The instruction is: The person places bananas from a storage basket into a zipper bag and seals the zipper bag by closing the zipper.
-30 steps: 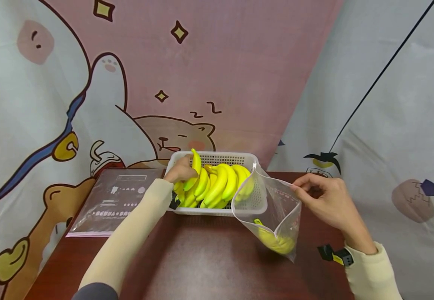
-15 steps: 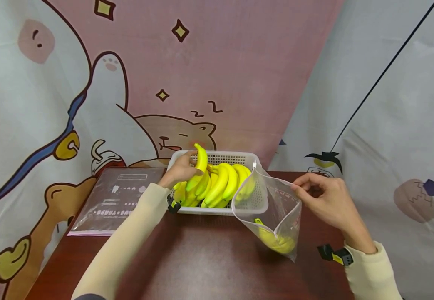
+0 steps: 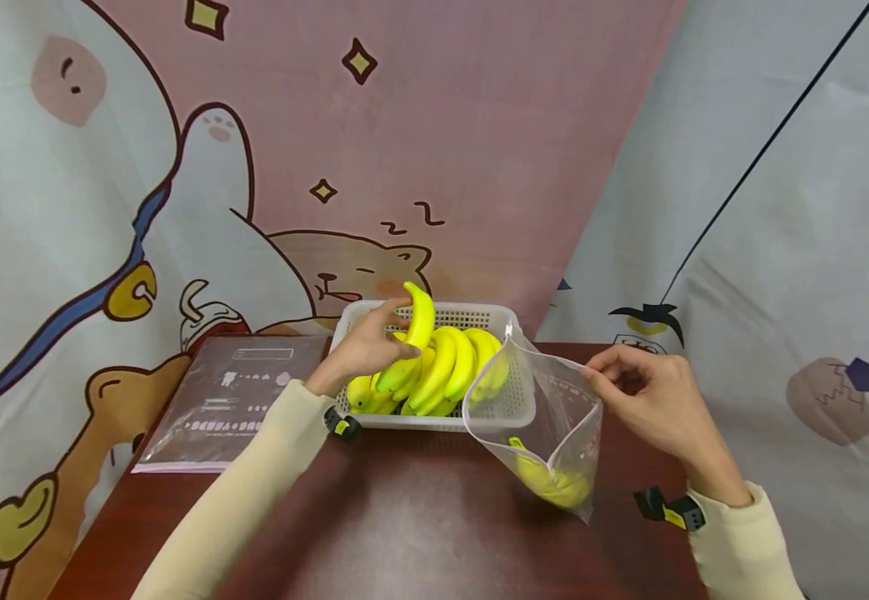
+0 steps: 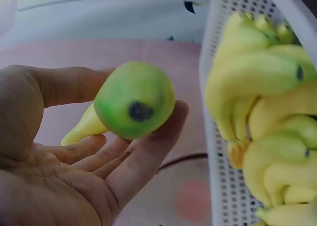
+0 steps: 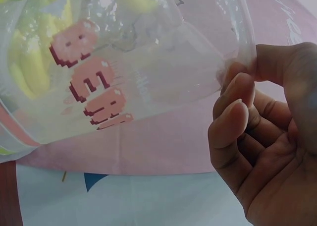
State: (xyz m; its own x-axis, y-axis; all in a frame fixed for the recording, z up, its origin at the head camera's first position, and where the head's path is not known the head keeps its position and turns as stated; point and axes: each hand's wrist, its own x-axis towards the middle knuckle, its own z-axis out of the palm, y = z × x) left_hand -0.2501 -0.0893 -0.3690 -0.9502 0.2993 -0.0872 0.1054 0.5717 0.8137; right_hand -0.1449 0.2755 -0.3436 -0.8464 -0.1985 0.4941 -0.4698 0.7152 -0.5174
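My left hand (image 3: 367, 346) pinches a single yellow banana (image 3: 422, 318), green toward its lower tip, above the left part of a white perforated basket (image 3: 434, 423). In the left wrist view the banana's dark end (image 4: 140, 111) points at the camera, held between thumb and fingers. Several more bananas (image 3: 441, 371) lie piled in the basket. On the right, my right hand (image 3: 655, 408) pinches the upper edge of a clear zip bag (image 3: 546, 392) between thumb and fingertips. The bag's mouth gapes, and a yellow banana (image 3: 554, 483) shows at its bottom. Pink lettering (image 5: 91, 77) marks the bag.
A flat transparent zip bag (image 3: 232, 408) with white print lies on the left of the dark red-brown table (image 3: 404, 517). A printed cartoon cloth (image 3: 494, 150) hangs close behind the table. The held bag overlaps the basket's right end.
My left hand has lifted the banana off the pile and moved right and slightly up with it. The right hand and the held bag have stayed in place.
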